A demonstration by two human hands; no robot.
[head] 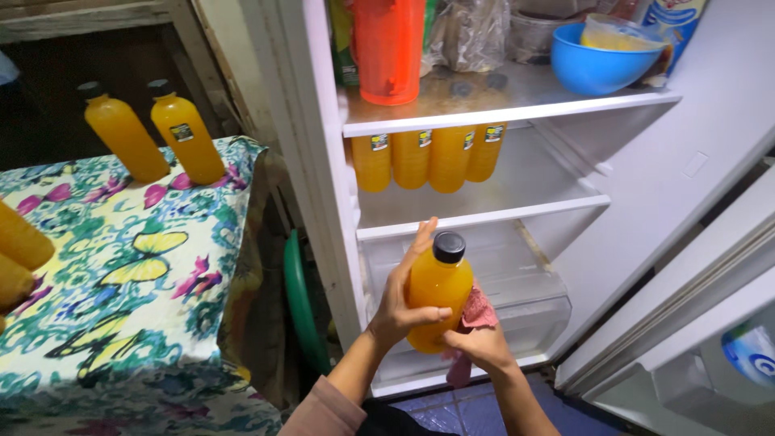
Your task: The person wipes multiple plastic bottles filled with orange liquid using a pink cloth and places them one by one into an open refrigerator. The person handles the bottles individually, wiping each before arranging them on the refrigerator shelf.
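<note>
1. A plastic bottle of orange juice with a black round cap (438, 295) stands upright in the air, in front of the open white fridge (646, 186), at the level of its clear bottom drawer (525, 282)
2. The left hand (401, 303) is grasping this bottle from its left side; the fingers are wrapped around the body and the fingertips point up near the cap
3. The right hand (483, 343) is clenched around a pink cloth (476, 315) and presses it against the lower right side of the bottle
4. Above the drawer, on the middle shelf, four similar orange bottles (428, 157) stand in a row, touching each other
5. On the top shelf there is an orange plastic jug (389, 48) at the left and a blue round bowl (596, 64) at the right
6. Far left of the fridge, a table with a butterfly-pattern cloth (137, 274) carries two more orange bottles with black caps (153, 133) at its far edge
7. More orange bottles (18, 250) are partly seen at the left edge of the table
</note>
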